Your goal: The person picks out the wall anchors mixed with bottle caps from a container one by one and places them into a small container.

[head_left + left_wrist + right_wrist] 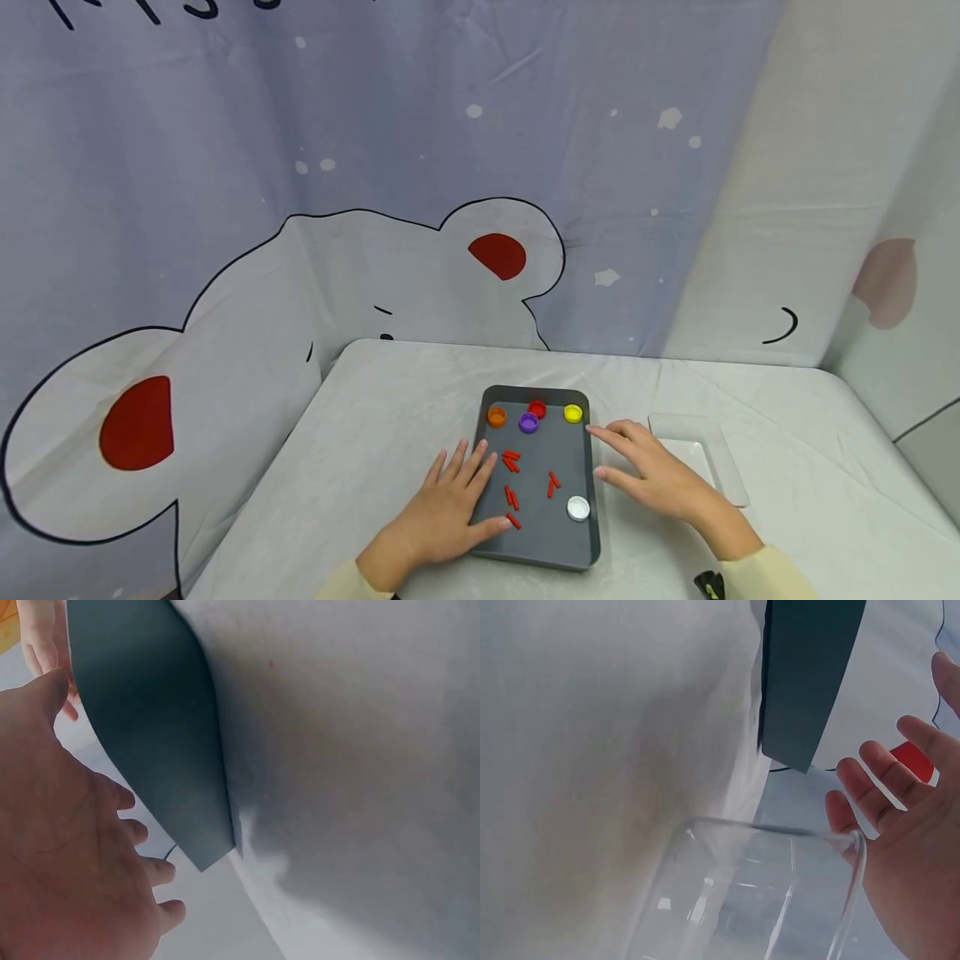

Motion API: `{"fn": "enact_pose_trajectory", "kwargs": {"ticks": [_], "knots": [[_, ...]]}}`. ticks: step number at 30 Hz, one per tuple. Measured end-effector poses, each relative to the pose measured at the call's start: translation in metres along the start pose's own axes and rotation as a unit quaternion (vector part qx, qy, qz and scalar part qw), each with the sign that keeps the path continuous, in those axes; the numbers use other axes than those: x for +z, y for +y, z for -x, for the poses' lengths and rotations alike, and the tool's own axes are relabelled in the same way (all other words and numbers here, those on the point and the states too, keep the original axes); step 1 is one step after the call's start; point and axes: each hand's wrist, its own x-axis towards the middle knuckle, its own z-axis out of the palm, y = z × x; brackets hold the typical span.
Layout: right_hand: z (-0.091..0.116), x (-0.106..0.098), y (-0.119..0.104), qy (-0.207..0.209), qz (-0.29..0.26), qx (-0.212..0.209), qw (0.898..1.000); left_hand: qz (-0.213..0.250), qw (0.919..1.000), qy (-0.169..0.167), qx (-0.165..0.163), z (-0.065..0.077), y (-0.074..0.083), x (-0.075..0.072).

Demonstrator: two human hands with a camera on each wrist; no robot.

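Observation:
A dark grey tray point(547, 533) lies on the white cloth. Orange point(497, 417), red point(537, 408), purple point(528, 423) and yellow point(573, 413) round caps sit near its far end, and a white cap point(578, 508) at its near right. Several short red sticks point(512, 497) are scattered between them. My left hand point(442, 517) spreads its straight fingers over the tray's left edge, thumb reaching in beside a red stick; the left wrist view puts the palm by the tray's side wall point(150, 727). Off the right edge hovers my right hand point(652, 471), fingers extended, holding nothing.
A clear rectangular container point(720, 458) stands on the cloth to the right, partly behind my right hand; its rim point(780, 829) shows near that palm in the right wrist view. A printed curtain point(420, 125) hangs behind the table point(360, 400).

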Motion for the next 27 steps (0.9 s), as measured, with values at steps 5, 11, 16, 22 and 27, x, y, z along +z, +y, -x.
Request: {"fn": "enact_pose_trajectory", "kwargs": {"ticks": [5, 11, 16, 22, 27], "knots": [[-0.004, 0.005, -0.001, -0.015, -0.012, -0.002, 1.000, 0.010, 0.9999, 0.000, 0.008, 0.001, 0.001, 0.003], [-0.010, 0.009, -0.003, -0.038, -0.022, -0.018, 0.999, 0.002, 0.9999, -0.011, 0.005, 0.002, 0.004, 0.001], [-0.014, 0.012, -0.003, -0.053, -0.020, -0.030, 0.998, -0.001, 0.9999, -0.012, 0.005, 0.002, 0.005, 0.003], [-0.020, 0.015, -0.003, -0.063, -0.015, -0.042, 0.997, -0.012, 0.9999, -0.013, 0.000, 0.002, 0.007, 0.003], [-0.025, 0.018, -0.003, -0.065, -0.007, -0.067, 0.996, -0.013, 0.9999, -0.006, 0.001, 0.002, 0.005, 0.007]]}}
